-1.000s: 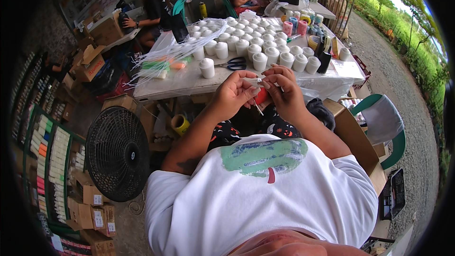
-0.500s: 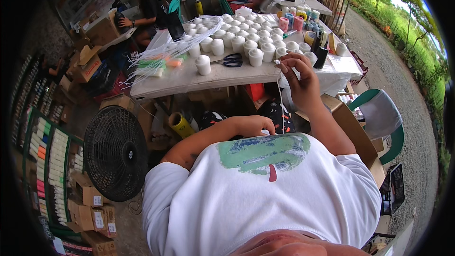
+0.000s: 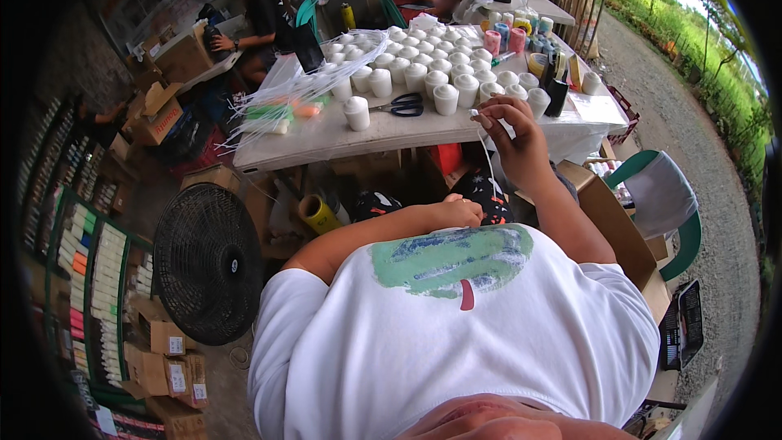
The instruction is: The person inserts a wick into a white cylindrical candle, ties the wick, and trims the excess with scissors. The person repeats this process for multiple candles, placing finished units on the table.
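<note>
My right hand (image 3: 521, 134) is raised at the table's front edge, thumb and fingers pinched on the top of a thin white string (image 3: 487, 151). A small white bit shows at the fingertips, and the string hangs from there toward my lap. Close to my shirt, my left hand (image 3: 461, 212) is closed, its fingers curled over my lap; whatever may be inside is hidden. Beyond the right hand, many white candles (image 3: 445, 99) with domed tops stand in rows. One candle (image 3: 356, 113) stands apart, beside dark-handled scissors (image 3: 406, 104).
A bundle of white strands (image 3: 281, 102) lies across the table's left end (image 3: 269, 155). Tape dispensers (image 3: 556, 85) and coloured rolls (image 3: 516, 39) stand at right. A black fan (image 3: 205, 265) is on my left, an open carton (image 3: 611, 216) on my right. Two people sit beyond.
My left hand has curled its fingers shut, where they pointed down loosely before. My right hand keeps its pinch on the string. The whole view has shifted slightly.
</note>
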Available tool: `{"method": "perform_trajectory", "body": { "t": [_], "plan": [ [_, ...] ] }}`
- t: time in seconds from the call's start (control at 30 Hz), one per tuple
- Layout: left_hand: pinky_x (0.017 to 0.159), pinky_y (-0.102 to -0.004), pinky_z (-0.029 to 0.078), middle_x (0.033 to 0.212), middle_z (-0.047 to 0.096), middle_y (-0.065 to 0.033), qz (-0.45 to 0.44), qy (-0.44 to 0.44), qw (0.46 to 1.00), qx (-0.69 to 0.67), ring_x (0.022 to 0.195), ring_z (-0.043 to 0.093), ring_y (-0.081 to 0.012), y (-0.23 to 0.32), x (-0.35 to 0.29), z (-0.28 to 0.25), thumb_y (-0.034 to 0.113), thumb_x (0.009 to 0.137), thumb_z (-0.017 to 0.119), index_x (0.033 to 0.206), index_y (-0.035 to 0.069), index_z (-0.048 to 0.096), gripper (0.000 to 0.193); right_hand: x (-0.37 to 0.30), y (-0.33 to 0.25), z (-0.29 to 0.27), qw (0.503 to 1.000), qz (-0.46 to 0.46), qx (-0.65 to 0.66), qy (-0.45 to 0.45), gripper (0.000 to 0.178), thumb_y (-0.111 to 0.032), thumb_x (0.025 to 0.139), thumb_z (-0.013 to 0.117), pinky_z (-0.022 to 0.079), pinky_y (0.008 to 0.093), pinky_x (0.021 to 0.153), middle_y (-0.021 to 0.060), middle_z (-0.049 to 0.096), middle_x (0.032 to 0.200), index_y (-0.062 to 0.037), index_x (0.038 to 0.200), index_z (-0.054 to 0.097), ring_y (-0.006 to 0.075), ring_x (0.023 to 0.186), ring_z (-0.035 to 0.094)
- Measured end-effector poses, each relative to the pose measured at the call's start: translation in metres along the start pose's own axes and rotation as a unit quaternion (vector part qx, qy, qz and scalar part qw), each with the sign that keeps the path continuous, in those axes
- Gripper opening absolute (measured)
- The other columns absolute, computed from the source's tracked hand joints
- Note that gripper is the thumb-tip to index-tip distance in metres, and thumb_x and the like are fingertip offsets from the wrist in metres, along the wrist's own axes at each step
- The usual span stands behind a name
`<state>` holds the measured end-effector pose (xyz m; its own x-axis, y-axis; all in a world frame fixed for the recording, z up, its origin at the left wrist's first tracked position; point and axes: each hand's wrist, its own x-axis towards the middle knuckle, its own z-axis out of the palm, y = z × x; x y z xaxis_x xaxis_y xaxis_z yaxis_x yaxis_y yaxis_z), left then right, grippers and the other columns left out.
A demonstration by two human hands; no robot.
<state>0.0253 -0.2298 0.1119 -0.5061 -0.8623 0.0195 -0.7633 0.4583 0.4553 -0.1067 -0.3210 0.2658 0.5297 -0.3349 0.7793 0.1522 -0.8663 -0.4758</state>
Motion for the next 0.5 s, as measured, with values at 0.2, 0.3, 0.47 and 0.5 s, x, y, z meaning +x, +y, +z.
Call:
{"method": "perform_trajectory", "body": {
  "t": [0.2, 0.3, 0.47, 0.5],
  "plan": [
    [0.079, -0.0278, 0.045, 0.094, 0.066, -0.0052, -0.300, -0.097, 0.911, -0.265, 0.092, 0.059, -0.0131, -0.031, -0.081, -0.015, 0.048, 0.090, 0.055, 0.103, 0.007, 0.067, 0.045, -0.008, 0.011, -0.006, 0.999, 0.025, 0.035, 0.002, 0.009, -0.006, 0.083, 0.067, 0.043, 0.0337, 0.088, 0.0086, 0.061, 0.099, -0.0028, 0.090, 0.064, 0.0253, 0.099, 0.054],
    [0.081, -0.0279, 0.046, 0.092, 0.066, -0.0043, -0.317, -0.067, 0.900, -0.292, 0.088, 0.059, -0.0130, -0.012, -0.099, -0.026, 0.052, 0.091, 0.052, 0.104, 0.007, 0.067, 0.049, -0.010, 0.017, -0.010, 0.999, 0.035, 0.040, 0.008, 0.008, -0.006, 0.083, 0.067, 0.043, 0.0332, 0.087, 0.0086, 0.061, 0.098, -0.0030, 0.090, 0.065, 0.0247, 0.097, 0.055],
    [0.090, -0.0288, 0.043, 0.101, 0.052, -0.0053, -0.193, 0.035, 0.944, -0.266, 0.101, 0.052, -0.0159, 0.003, -0.096, -0.024, 0.024, 0.083, 0.066, 0.102, 0.008, 0.065, 0.025, -0.008, 0.004, -0.010, 0.997, 0.047, 0.068, -0.001, 0.007, -0.006, 0.084, 0.067, 0.043, 0.0326, 0.088, 0.0083, 0.060, 0.099, -0.0032, 0.090, 0.065, 0.0236, 0.098, 0.055],
    [0.088, -0.0287, 0.045, 0.097, 0.052, -0.0048, -0.200, 0.048, 0.944, -0.258, 0.097, 0.054, -0.0155, 0.010, -0.098, -0.027, 0.022, 0.084, 0.066, 0.099, 0.008, 0.065, 0.020, -0.008, 0.002, -0.011, 0.996, 0.048, 0.076, -0.003, 0.007, -0.006, 0.084, 0.067, 0.043, 0.0326, 0.088, 0.0083, 0.060, 0.099, -0.0033, 0.090, 0.066, 0.0236, 0.099, 0.055]
  ]
}}
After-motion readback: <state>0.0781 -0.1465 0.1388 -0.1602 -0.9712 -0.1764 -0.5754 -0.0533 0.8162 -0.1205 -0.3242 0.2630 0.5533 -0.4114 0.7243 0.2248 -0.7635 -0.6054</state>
